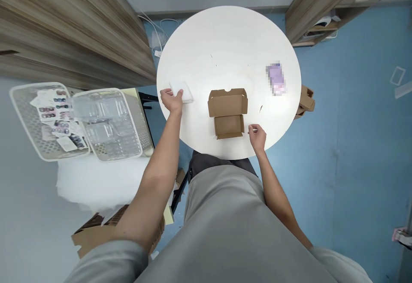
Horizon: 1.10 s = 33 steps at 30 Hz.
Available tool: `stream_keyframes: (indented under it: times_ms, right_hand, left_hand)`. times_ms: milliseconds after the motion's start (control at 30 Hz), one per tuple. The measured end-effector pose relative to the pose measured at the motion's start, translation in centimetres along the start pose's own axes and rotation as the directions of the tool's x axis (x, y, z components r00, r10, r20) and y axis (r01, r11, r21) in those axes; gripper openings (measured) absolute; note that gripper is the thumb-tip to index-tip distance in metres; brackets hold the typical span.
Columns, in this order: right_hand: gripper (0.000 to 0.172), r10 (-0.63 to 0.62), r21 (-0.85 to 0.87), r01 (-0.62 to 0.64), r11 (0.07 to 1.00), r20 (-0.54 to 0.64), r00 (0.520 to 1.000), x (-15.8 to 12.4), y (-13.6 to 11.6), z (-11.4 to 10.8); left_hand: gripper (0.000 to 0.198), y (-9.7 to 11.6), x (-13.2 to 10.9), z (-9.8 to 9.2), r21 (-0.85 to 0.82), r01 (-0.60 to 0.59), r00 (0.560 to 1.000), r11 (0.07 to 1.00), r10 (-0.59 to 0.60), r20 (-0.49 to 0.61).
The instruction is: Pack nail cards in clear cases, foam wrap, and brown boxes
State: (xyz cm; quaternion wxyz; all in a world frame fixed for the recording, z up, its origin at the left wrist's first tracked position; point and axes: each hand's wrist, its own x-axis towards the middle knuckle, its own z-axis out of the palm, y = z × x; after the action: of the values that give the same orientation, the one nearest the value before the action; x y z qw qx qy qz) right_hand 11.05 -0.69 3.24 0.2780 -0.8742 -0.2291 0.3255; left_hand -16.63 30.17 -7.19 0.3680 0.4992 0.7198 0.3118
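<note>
Brown cardboard box (228, 113) is open, mid tabletop (225, 34), near the person's edge; hinged lid laid back, tray toward the body, inside looks bare. White pad (186, 95) lies left of box, well apart from it, near the left rim. Left hand (171, 99) on it: thumb over the top, fingers at its left edge, grip narrow, looks like a pinch. Single folded piece or several layers, cannot tell. Right hand (256, 137) just beside the box tray, right side, fingers curled in, narrow; nothing clearly held, can't tell if anything small is inside. Purple item (276, 77) sits up right, pixelated, unreadable.

Risks, my judgement: pad is thin, so an uneven pinch could let layers slide or fan out, if it has layers. Close to the rim, so a loose grip or outward push could drop it off. Box looks light; a knock from the right hand could shift it or swing a flap.
</note>
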Motion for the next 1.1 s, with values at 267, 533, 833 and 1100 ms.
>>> stream_keyframes:
  times_ms: [267,533,833,1100]
  right_hand:
    - [0.044,-0.237,0.255,0.143,0.956,0.390,0.890,0.6,-1.9,2.3]
    - [0.041,-0.239,0.239,0.146,0.960,0.425,0.873,2.4,0.0,4.1]
    - [0.028,-0.202,-0.106,0.262,0.959,0.391,0.898,4.3,-0.8,4.6]
    - [0.020,-0.132,-0.470,0.346,0.812,0.429,0.893,3.2,-2.8,5.8]
  left_hand:
    - [0.042,0.1,-18.4,-3.4,-0.138,0.152,0.987,0.979,-0.144,0.069]
    - [0.035,2.6,-27.8,3.3,-0.208,0.244,0.946,0.947,-0.185,0.266]
    - [0.031,1.7,-25.1,7.1,0.063,0.176,0.918,0.982,-0.187,0.351]
    - [0.052,1.9,-25.8,6.9,0.253,-0.089,0.911,0.963,-0.024,0.411]
